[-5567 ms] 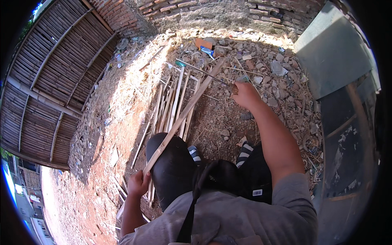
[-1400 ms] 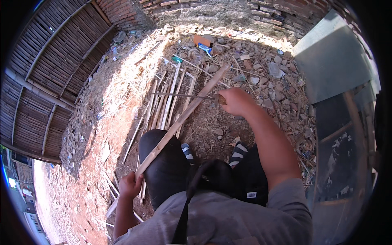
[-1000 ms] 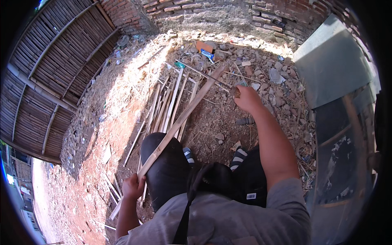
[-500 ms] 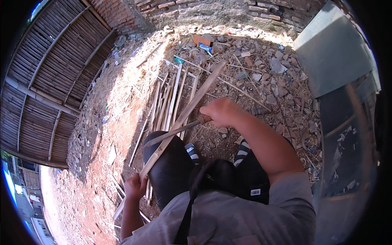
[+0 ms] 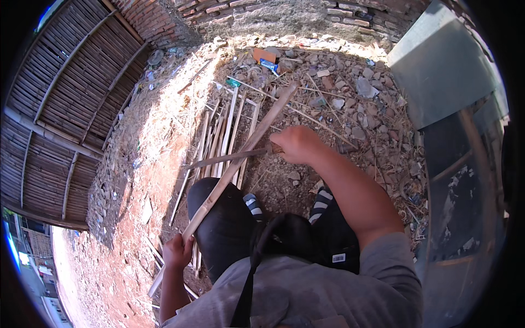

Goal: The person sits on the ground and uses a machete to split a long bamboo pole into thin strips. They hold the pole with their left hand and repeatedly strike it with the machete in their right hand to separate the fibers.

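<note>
A long split bamboo strip (image 5: 268, 121) slants across my left thigh, its far end up over the rubble. Near its lower end, my left hand (image 5: 178, 251) is closed around it. My right hand (image 5: 297, 144) grips the wooden handle of a machete (image 5: 210, 160). The dark blade points left and crosses the strip just beyond my left knee. Whether the edge touches the strip I cannot tell. Beneath and beyond lie several narrow bamboo slats (image 5: 225, 131) side by side on the ground.
A woven bamboo panel (image 5: 65, 82) stands at the left, a brick wall (image 5: 284, 19) at the back. Grey sheets (image 5: 448, 71) lean at the right. Stones and broken brick (image 5: 355, 109) cover the ground, with a blue wrapper (image 5: 269, 65) near the wall. My striped sandals (image 5: 252, 205) are below.
The machete has moved away from me along the strip, and its blade has turned closer to level. My left hand keeps its hold in nearly the same place.
</note>
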Demonstrator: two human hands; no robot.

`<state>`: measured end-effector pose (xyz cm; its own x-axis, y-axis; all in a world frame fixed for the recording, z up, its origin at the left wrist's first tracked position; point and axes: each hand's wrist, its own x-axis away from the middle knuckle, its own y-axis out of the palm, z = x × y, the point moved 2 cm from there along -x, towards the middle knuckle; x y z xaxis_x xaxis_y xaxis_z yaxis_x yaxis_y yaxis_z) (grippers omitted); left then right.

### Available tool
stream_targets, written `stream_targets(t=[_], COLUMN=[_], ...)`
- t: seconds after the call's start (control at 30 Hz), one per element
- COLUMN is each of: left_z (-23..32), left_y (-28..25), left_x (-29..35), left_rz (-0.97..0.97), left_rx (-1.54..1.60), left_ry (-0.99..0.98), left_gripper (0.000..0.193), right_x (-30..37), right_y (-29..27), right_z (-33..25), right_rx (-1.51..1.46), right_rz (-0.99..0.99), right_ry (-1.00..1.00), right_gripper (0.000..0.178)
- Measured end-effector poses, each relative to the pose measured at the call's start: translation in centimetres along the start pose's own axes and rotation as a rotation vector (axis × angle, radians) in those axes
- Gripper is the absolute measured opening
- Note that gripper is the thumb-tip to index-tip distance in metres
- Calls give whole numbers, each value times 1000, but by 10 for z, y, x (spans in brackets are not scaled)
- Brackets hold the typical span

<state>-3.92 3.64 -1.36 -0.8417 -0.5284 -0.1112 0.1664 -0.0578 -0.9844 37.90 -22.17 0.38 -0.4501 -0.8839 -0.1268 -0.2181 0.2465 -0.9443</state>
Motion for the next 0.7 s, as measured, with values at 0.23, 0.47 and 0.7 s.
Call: stream_targets(t=[0.23,0.47,0.7], left_z=[-2,-7,2], left_y=[3,7,-1], left_x=[5,0,4], left_rz=[19,2,15], left_rx=[16,-6,-4], left_ry=[19,14,-1], left_gripper=[41,43,43], right_x=[1,18,-1], right_y=[8,-18,-4], right_z=[59,88,-3], right_rx=[-184,-243,-8], right_rz=[34,194,-115], right_ry=[133,504,-15], right_gripper=[36,34,27])
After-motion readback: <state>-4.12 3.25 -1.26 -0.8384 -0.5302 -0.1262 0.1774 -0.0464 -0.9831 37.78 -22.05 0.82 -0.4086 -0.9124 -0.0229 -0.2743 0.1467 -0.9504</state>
